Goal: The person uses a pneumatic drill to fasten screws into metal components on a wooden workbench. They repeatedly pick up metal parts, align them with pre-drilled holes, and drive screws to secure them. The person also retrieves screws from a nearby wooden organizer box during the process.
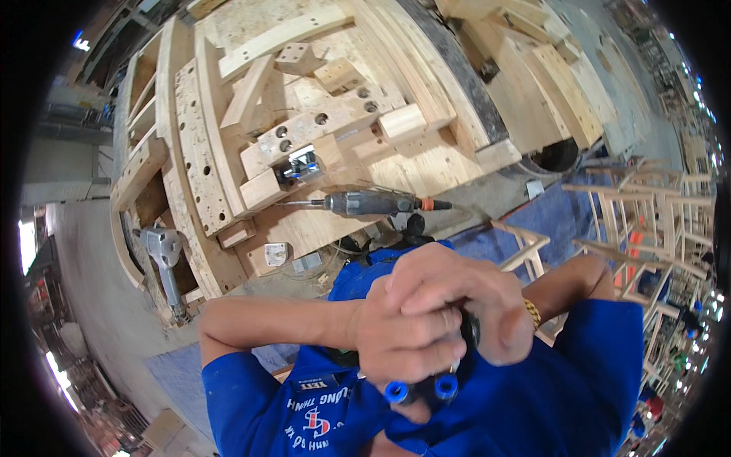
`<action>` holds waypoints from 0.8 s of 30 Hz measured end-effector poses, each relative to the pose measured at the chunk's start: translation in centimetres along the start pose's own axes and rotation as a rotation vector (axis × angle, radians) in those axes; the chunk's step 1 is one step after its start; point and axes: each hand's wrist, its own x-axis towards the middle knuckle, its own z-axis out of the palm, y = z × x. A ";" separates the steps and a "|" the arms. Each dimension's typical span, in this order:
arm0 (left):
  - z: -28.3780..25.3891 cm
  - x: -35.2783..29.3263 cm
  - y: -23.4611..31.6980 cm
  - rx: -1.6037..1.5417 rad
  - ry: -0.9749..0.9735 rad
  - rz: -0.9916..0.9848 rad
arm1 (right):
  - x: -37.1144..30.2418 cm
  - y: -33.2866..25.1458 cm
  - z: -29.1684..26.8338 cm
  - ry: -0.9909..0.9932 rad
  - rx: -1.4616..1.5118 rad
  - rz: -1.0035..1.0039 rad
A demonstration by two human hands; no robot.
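Close to my chest, my left hand [407, 331] is closed round an air hose fitting, whose two blue ring-shaped ends [397, 392] stick out below the fingers. My right hand [476, 297] is closed against it, its fingers curled over the top of the left. Between the hands shows a dark rounded piece [471, 329], mostly covered by the fingers, so I cannot tell what it is. A black power screwdriver [365, 202] with a long bit and an orange collar lies in front of them on the wooden bench, touched by neither hand.
A wooden jig [312, 122] of drilled blocks and curved rails fills the bench ahead. To the left a grey nail gun [162, 251] rests at the bench edge. A small white box [276, 254] lies near the front. Wooden chair frames [640, 206] stand at right.
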 end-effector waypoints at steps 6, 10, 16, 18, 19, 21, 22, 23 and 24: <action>-2.0 2.4 -3.2 0.036 -0.262 -0.176 | 1.7 1.3 -2.7 0.223 0.081 0.290; -2.0 0.0 -6.1 -0.129 0.402 -0.867 | 2.0 6.0 -5.6 0.245 -0.273 0.274; -4.1 -3.1 -6.2 0.398 -0.049 -1.103 | 0.5 10.6 -8.7 0.116 -0.538 0.456; -6.0 -5.3 -5.0 0.774 0.006 -0.850 | 1.1 11.9 -9.7 0.095 -0.866 0.381; -7.9 -5.8 -4.1 0.833 0.060 -0.840 | 0.7 13.4 -11.3 0.192 -0.814 0.363; -12.6 -7.4 -3.4 1.270 0.092 -0.614 | -0.5 16.8 -14.7 0.400 -0.709 0.316; -15.4 -8.4 -3.1 1.477 0.045 -0.574 | 0.3 17.2 -14.7 0.352 -0.727 0.286; -16.9 -7.9 -2.9 1.498 -0.043 -0.643 | 0.7 17.0 -15.0 0.326 -0.767 0.262; -17.6 -7.7 -2.9 1.465 -0.128 -0.693 | 0.9 16.7 -14.9 0.293 -0.807 0.231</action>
